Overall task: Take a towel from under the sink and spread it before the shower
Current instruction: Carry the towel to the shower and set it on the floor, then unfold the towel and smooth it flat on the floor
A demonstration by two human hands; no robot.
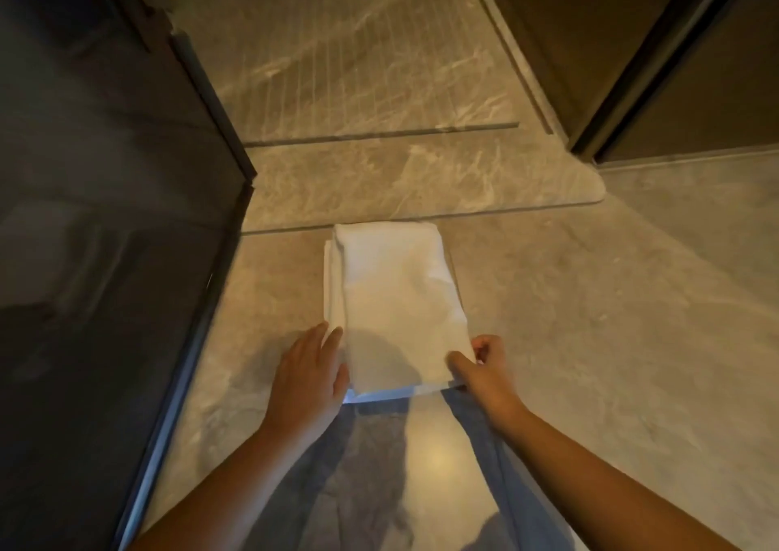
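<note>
A white towel [394, 302], still folded into a long rectangle, lies on the marble floor just short of the shower's raised threshold [421, 179]. My left hand [310, 375] rests flat against the towel's near left edge, fingers stretched out. My right hand [484, 367] pinches the towel's near right corner between thumb and fingers. Behind the threshold the grooved shower floor [345, 65] stretches away.
A dark glass panel [105, 234] stands along the left, its lower edge close to my left hand. A dark door frame and wall [657, 65] close off the upper right. Open marble floor [611, 318] lies to the right of the towel. My blue-trousered legs are below.
</note>
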